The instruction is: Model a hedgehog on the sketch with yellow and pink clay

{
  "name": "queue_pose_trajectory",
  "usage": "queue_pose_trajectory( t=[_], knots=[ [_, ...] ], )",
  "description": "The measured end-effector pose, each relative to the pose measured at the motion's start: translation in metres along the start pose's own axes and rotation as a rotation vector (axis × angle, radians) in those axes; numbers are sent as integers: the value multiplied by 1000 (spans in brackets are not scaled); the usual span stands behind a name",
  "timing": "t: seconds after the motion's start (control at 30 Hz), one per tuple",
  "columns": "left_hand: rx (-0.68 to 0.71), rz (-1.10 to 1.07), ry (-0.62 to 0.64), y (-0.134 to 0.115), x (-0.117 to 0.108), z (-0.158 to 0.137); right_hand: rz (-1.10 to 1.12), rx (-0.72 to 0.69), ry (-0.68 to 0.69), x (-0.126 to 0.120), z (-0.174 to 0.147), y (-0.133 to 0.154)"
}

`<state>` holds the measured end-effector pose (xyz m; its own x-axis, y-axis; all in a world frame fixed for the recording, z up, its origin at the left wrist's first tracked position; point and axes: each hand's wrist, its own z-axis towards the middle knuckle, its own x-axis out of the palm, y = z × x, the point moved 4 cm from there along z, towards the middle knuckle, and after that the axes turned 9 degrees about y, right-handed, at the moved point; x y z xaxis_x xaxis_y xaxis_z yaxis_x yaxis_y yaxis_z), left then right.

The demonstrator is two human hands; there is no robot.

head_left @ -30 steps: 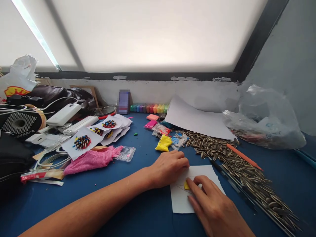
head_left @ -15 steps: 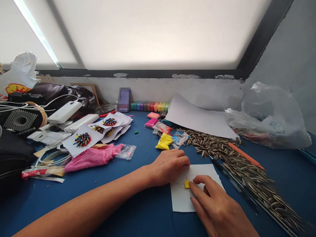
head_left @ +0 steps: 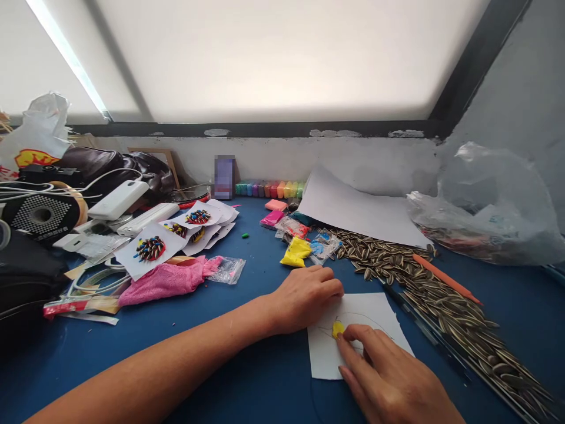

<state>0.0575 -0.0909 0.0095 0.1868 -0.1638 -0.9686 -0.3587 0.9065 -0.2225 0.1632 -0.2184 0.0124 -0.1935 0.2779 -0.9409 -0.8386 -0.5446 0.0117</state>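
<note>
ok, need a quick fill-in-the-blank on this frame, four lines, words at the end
1. The right hand touches a small lump whose colour is ____.
2. The left hand covers the upper ____ corner of the sheet under that lump.
3. The crumpled cloth is coloured ____.
4. The tabletop is coloured ____.

Missing words: yellow; left; pink; blue.

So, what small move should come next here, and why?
Probably the right hand should gently press the yellow lump outward: its fingertip touches the lump, the drawn lines on the white paper reach well beyond it, and the left hand rests at the paper's far left corner, seemingly steadying it.
</note>
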Motion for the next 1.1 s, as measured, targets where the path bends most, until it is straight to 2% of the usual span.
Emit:
queue_pose_trajectory(
  t=[0.17,0.47,0.87,1.1],
  knots=[
    [0,-1,-2,1,1,0,66,59,-38,-7,1,-4],
    [-9,-10,15,2,1,2,-31,38,20,0,4,-1],
    [-44,-70,15,1,-1,3,53,64,75,4,8,1],
    [-25,-57,-6,2,-1,2,53,105,-21,-9,5,-5]
  ],
)
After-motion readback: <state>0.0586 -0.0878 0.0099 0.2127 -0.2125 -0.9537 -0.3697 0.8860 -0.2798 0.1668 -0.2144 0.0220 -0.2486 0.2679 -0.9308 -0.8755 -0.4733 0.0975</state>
